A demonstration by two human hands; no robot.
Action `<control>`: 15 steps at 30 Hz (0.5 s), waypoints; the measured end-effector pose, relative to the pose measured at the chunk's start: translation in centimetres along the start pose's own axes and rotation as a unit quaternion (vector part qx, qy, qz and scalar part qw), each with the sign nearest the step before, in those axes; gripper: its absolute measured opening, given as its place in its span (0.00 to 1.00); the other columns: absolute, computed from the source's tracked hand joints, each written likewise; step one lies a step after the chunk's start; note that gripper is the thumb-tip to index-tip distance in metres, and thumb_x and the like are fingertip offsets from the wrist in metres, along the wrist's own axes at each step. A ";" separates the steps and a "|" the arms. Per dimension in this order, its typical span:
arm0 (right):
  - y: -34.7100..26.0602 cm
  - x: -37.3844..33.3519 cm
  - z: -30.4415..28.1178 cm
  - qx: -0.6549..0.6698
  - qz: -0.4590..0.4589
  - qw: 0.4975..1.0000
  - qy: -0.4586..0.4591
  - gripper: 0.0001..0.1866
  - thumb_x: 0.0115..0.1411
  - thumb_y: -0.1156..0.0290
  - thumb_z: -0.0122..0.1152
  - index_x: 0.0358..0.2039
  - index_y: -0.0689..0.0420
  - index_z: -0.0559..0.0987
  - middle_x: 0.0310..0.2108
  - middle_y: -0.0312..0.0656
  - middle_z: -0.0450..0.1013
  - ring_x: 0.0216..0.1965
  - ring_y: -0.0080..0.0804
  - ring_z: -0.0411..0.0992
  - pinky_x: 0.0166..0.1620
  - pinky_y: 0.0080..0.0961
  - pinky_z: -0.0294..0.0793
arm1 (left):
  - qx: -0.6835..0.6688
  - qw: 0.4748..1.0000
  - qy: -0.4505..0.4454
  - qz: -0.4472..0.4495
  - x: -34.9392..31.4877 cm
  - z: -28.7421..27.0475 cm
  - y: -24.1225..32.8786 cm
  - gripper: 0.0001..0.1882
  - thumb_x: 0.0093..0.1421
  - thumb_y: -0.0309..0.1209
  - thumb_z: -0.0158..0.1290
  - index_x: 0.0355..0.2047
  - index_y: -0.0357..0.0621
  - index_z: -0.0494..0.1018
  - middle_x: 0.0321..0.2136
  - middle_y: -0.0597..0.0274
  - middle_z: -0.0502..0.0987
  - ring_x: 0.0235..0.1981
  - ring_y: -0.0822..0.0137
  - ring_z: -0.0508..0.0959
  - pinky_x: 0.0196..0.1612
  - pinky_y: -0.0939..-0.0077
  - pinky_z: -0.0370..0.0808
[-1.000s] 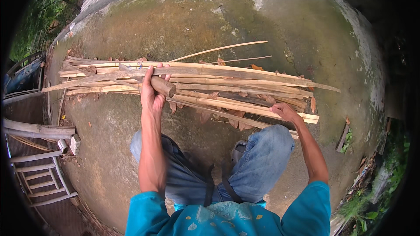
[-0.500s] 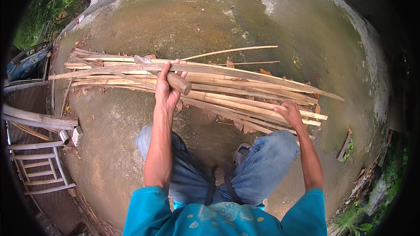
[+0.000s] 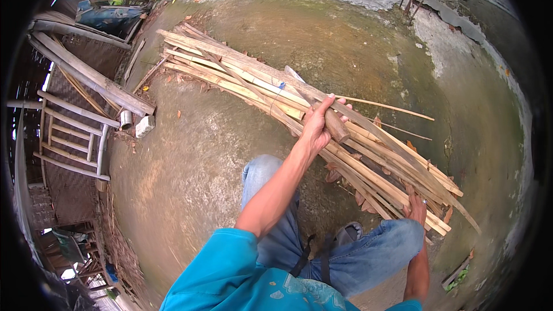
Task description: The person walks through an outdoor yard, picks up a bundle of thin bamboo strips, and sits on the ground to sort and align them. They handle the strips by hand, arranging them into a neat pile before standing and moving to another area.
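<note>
My left hand (image 3: 317, 128) is closed round a long flat bamboo strip and the thick wooden handle (image 3: 336, 127) of a knife. The pale blade (image 3: 293, 74) of the knife sticks out on the far side of the strip. Under that hand a bundle of split bamboo strips (image 3: 253, 83) lies slantwise on the ground, from far left to near right. A thin bluish tie (image 3: 281, 86) shows across part of it. At the near right end my right hand (image 3: 415, 207), its fingers bent, grips among the strips; my knee partly hides its forearm.
Dry leaves (image 3: 332, 174) lie under and beside the bundle on the mossy concrete floor (image 3: 190, 167). To the left are a bamboo rack (image 3: 72, 144), a thick bamboo pole (image 3: 95, 75) and a pale block (image 3: 145, 126). A wood piece (image 3: 458, 269) lies at lower right.
The view has turned left, so the bundle now slants down to the right. My right hand has shifted lower at the strip ends; my left hand still holds the knife and strip.
</note>
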State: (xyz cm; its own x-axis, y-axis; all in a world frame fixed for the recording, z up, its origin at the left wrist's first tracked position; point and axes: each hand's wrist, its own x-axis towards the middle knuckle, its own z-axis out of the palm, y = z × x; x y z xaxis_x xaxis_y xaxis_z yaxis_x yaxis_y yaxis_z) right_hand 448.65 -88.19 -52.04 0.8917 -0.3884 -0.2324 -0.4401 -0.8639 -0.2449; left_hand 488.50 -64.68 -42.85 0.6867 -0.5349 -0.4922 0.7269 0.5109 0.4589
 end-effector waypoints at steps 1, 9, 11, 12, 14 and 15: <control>0.1 0.0 -0.4 0.018 0.027 0.999 -0.038 0.32 0.52 0.78 0.67 0.59 0.56 0.69 0.42 0.53 0.69 0.45 0.53 0.68 0.46 0.46 0.67 | -0.006 1.000 0.001 -0.001 0.0 -0.1 0.0 0.20 0.65 0.33 0.55 0.52 0.36 0.62 0.47 0.48 0.75 0.49 0.48 0.79 0.42 0.63 0.87; 5.3 -4.3 -2.6 -0.027 0.086 0.996 -0.027 0.22 0.57 0.74 0.63 0.54 0.53 0.74 0.39 0.48 0.73 0.40 0.49 0.74 0.43 0.42 0.74 | 0.018 1.000 0.012 0.003 0.2 -0.2 0.6 0.18 0.65 0.33 0.56 0.50 0.37 0.66 0.47 0.49 0.75 0.50 0.51 0.79 0.42 0.65 0.86; 9.1 -7.2 -3.3 -0.051 0.118 0.991 -0.025 0.22 0.57 0.74 0.63 0.54 0.52 0.75 0.41 0.47 0.74 0.42 0.49 0.74 0.45 0.42 0.74 | 0.019 1.000 -0.011 0.003 0.7 -0.7 0.7 0.18 0.65 0.34 0.57 0.48 0.35 0.69 0.46 0.49 0.76 0.50 0.51 0.78 0.44 0.64 0.85; 10.1 -8.1 -4.4 -0.032 0.168 0.985 -0.036 0.22 0.58 0.75 0.61 0.55 0.54 0.75 0.44 0.50 0.74 0.46 0.51 0.73 0.47 0.42 0.73 | 0.026 1.000 -0.009 0.005 0.3 -0.6 0.9 0.18 0.64 0.34 0.57 0.48 0.36 0.69 0.48 0.50 0.75 0.51 0.51 0.78 0.47 0.62 0.84; 12.9 -10.7 -5.9 -0.055 0.225 0.972 -0.040 0.25 0.57 0.75 0.61 0.57 0.53 0.75 0.51 0.50 0.73 0.50 0.53 0.73 0.51 0.42 0.73 | -0.003 1.000 0.007 -0.015 0.5 -1.0 1.2 0.23 0.64 0.31 0.57 0.55 0.38 0.62 0.51 0.49 0.73 0.53 0.49 0.76 0.51 0.59 0.82; 13.7 -11.8 -5.5 -0.077 0.262 0.961 -0.043 0.25 0.57 0.74 0.62 0.57 0.53 0.75 0.53 0.50 0.72 0.50 0.53 0.73 0.51 0.42 0.74 | -0.005 1.000 0.018 -0.012 0.1 -0.4 1.1 0.26 0.64 0.30 0.57 0.58 0.39 0.59 0.53 0.49 0.72 0.54 0.49 0.76 0.53 0.58 0.81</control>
State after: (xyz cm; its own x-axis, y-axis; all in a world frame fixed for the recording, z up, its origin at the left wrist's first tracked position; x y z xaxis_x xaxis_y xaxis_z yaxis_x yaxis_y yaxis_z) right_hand 432.63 -97.23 -47.43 0.5369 -0.7610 -0.3642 -0.7996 -0.5967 0.0681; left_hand 489.38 -63.95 -42.67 0.6678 -0.5223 -0.5303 0.7433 0.5044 0.4394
